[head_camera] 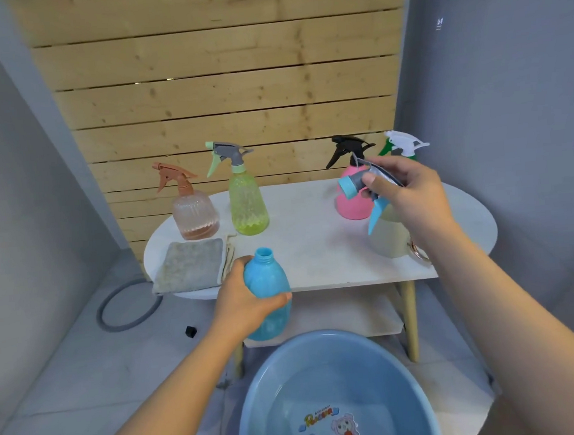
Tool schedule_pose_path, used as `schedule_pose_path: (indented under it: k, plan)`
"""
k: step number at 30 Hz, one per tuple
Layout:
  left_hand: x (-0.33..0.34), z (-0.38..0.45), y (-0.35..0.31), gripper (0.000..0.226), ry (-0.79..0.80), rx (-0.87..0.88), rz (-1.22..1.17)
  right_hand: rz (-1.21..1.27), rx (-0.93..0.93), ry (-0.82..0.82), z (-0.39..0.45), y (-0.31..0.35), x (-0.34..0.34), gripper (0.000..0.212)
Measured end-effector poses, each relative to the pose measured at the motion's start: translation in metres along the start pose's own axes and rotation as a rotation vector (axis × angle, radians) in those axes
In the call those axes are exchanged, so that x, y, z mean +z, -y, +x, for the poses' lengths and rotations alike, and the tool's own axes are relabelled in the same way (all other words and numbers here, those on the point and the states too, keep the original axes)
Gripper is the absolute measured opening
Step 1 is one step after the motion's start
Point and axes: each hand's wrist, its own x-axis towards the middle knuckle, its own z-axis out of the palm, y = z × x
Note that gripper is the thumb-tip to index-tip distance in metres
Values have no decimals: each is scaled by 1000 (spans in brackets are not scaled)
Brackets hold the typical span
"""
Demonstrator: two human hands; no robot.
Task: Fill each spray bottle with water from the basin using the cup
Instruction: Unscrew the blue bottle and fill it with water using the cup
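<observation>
We are holding the blue bottle [267, 294] in our left hand [247, 302], fingers wrapped round its middle, out in front of the table [315, 249] and just above the near side of the basin [333, 392]. Its long axis is standing nearly upright, with the bare neck pointing up. Our right hand [407, 190] is pinching the unscrewed spray head [362, 184] up over the right of the table, its blue trigger hanging down towards the cup [390, 236].

The cup is sitting directly under that right hand and well apart from the left, so we judge the right hand is the one to fetch it, once the spray head is put down. The basin is lying below and slightly right of the bottle, holding water, so dipping and pouring would be a short trip.
</observation>
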Motion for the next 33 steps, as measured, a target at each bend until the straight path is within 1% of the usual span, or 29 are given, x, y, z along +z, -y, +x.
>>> schedule_pose_path:
  k: [4, 9, 11, 14, 17, 20, 24, 27, 30, 32, 33]
  plan:
    - [3, 0, -2, 70, 10, 19, 23, -56, -18, 59, -2, -3, 9, 26]
    - [4, -2, -3, 71, 23, 33, 43, -122, -93, 107, -1, -3, 14, 28]
    - [5, -2, -3, 72, 19, 40, 49, -157, -123, 180, -2, -1, 18, 26]
    - [9, -1, -4, 72, 18, 43, 28, -293, -181, 315, -8, 1, 35, 26]
    - [15, -2, -6, 71, 29, 42, 16, -410, -220, 404, -15, 1, 52, 27]
    - [19, -3, -9, 67, 34, 25, -53, -489, -229, 488, -19, -1, 62, 28]
    - [22, -4, -11, 66, 28, 13, -98, -504, -234, 483, -21, -2, 68, 30]
    - [22, -4, -13, 65, 33, 7, -107, -483, -187, 444, -21, -3, 70, 36]
    - [22, -4, -14, 65, 33, -2, -125, -422, -87, 478, -19, -2, 65, 35]
    - [20, -3, -14, 65, 30, -4, -132, -285, 20, 542, -17, 1, 58, 23]
    - [19, -3, -14, 65, 32, 1, -134, -199, 85, 559, -16, 3, 54, 27]
